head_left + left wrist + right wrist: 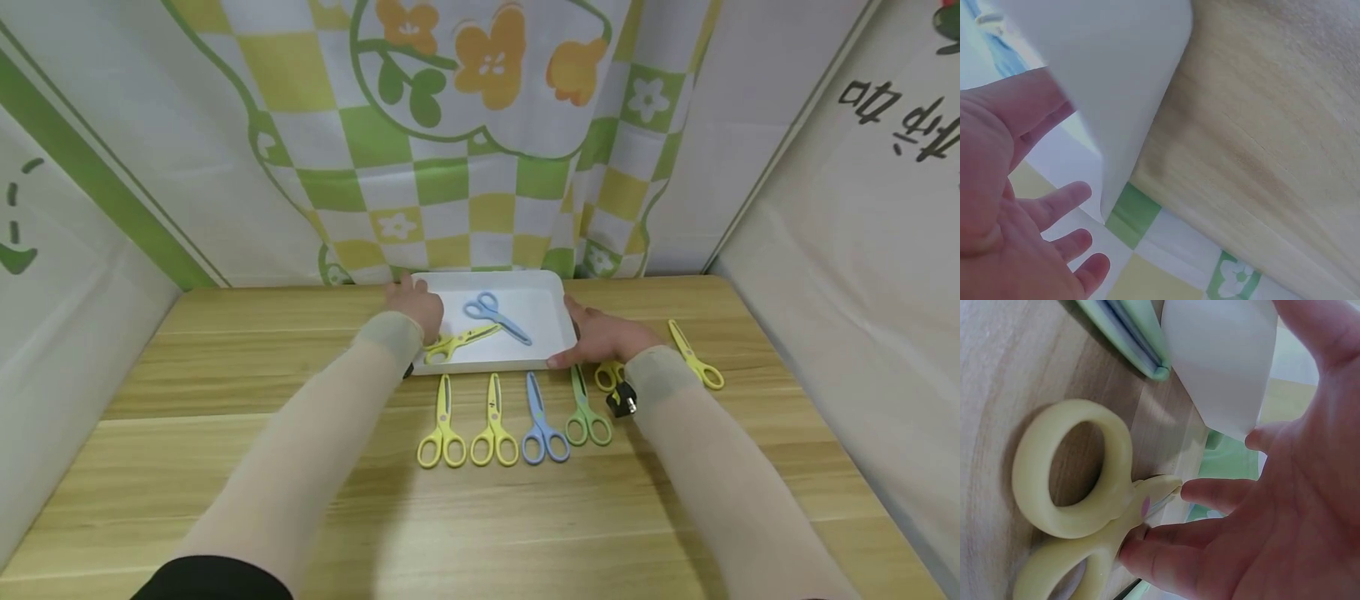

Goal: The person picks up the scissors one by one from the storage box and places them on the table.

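Observation:
A white tray (525, 358) stands at the table's back edge, holding light-blue scissors (491, 310) and yellow scissors (450, 343). Over the tray's left end reaches my left hand (418, 304), covering part of the yellow handles. In the left wrist view its thumb and forefinger pass behind the tray wall (1116, 81), tips hidden; the other fingers hang loosely outside. My right hand (606, 333) spreads along the tray's right end, thumb at the front corner. Under it lie yellow scissors (1072, 469), near its fingertips; in the head view their handles (606, 375) show beside the wrist.
In front of the tray lies a row of scissors, points toward it: yellow (442, 429), yellow (493, 429), blue (542, 433) and green (585, 412). Another yellow pair (696, 358) lies far right. A checked cloth (450, 192) hangs behind the table; white panels stand at both sides.

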Motion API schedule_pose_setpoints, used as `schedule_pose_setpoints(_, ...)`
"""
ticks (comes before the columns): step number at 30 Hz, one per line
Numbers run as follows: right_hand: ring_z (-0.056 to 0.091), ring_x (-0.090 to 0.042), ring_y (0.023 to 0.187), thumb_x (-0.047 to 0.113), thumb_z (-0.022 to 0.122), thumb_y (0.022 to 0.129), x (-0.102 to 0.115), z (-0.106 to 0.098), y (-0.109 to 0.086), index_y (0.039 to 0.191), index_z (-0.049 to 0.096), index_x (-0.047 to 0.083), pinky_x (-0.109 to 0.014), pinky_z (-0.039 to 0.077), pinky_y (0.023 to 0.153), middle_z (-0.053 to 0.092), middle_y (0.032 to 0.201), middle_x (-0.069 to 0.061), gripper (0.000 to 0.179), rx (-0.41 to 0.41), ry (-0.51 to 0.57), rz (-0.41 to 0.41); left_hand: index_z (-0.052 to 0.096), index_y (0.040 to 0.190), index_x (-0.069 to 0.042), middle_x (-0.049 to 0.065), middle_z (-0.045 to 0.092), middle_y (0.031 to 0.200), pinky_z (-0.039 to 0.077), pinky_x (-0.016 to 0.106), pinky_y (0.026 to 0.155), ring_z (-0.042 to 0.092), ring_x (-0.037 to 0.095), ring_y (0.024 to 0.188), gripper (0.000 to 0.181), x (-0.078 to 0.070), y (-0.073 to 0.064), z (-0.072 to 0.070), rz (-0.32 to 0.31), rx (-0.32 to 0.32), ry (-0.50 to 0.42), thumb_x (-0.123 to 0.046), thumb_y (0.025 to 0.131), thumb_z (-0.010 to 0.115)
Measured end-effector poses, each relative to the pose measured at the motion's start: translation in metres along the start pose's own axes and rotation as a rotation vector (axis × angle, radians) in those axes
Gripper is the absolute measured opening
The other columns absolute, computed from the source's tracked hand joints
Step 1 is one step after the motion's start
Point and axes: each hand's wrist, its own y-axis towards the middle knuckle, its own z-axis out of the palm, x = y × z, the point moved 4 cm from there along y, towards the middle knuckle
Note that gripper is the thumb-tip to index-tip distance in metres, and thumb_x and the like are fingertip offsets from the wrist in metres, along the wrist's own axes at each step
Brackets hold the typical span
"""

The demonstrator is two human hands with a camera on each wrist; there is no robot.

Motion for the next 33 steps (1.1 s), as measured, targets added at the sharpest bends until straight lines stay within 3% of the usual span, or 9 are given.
schedule_pose_setpoints(7, 0.001, -0.043, 0.148, 0.060, 0.081, 0.074, -0.001, 0.002, 0.002, 0.159, -0.013, 0.011, -0.059, 0.010, 0.115, 0.001, 0.161, -0.029, 0.135, 0.003, 0.012, -0.002, 0.071, 0.087, -0.015, 0.025, 0.040, 0.146, 0.015, 0.064, 0.109, 0.008, 0.051, 0.143, 0.012, -0.004, -0.006, -0.001, 0.013, -0.014, -0.027, -0.005, 0.085, 0.065)
schedule_pose_setpoints(13, 0.001, -0.044, 0.147, 0.063, 0.081, 0.072, 0.001, 0.003, 0.000, 0.159, -0.012, 0.011, -0.060, 0.010, 0.115, 0.000, 0.161, -0.029, 0.138, 0.003, 0.004, 0.003, 0.066, 0.076, -0.017, 0.021, 0.038, 0.148, 0.011, 0.063, 0.111, 0.004, 0.048, 0.145, 0.015, -0.002, -0.002, 0.003, 0.058, -0.014, -0.037, -0.008, 0.088, 0.065)
schedule_pose_setpoints(19, 0.000, -0.044, 0.147, 0.065, 0.080, 0.071, 0.000, 0.003, 0.001, 0.159, -0.012, 0.012, -0.060, 0.009, 0.114, -0.001, 0.161, -0.030, 0.138, 0.008, -0.001, 0.008, 0.064, 0.073, -0.015, 0.019, 0.042, 0.146, 0.010, 0.062, 0.113, 0.008, 0.046, 0.146, 0.012, 0.002, -0.006, 0.003, 0.117, -0.104, -0.051, -0.013, 0.084, 0.066)
schedule_pose_setpoints(24, 0.000, -0.042, 0.148, 0.063, 0.079, 0.074, -0.001, 0.002, 0.003, 0.159, -0.012, 0.012, -0.059, 0.010, 0.115, -0.001, 0.161, -0.028, 0.135, 0.000, -0.016, 0.008, 0.061, 0.063, -0.014, 0.015, 0.044, 0.146, 0.016, 0.061, 0.111, 0.015, 0.044, 0.144, 0.022, 0.009, -0.015, -0.004, 0.137, -0.195, -0.072, -0.018, 0.084, 0.067)
schedule_pose_setpoints(29, 0.002, -0.044, 0.147, 0.063, 0.079, 0.074, -0.002, 0.001, 0.003, 0.159, -0.012, 0.011, -0.059, 0.011, 0.115, 0.000, 0.161, -0.030, 0.135, -0.005, -0.025, 0.004, 0.058, 0.056, -0.011, 0.015, 0.043, 0.148, 0.014, 0.061, 0.111, 0.017, 0.042, 0.144, 0.032, 0.014, -0.035, -0.013, 0.126, -0.198, -0.196, -0.016, 0.087, 0.065)
schedule_pose_setpoints(33, 0.002, -0.044, 0.147, 0.063, 0.080, 0.074, -0.002, 0.001, 0.004, 0.159, -0.011, 0.011, -0.059, 0.011, 0.115, 0.000, 0.161, -0.030, 0.136, -0.010, -0.021, 0.004, 0.057, 0.055, -0.011, 0.015, 0.043, 0.149, 0.010, 0.061, 0.111, 0.013, 0.041, 0.145, 0.029, 0.021, -0.049, -0.010, 0.094, -0.191, -0.289, -0.010, 0.084, 0.059)
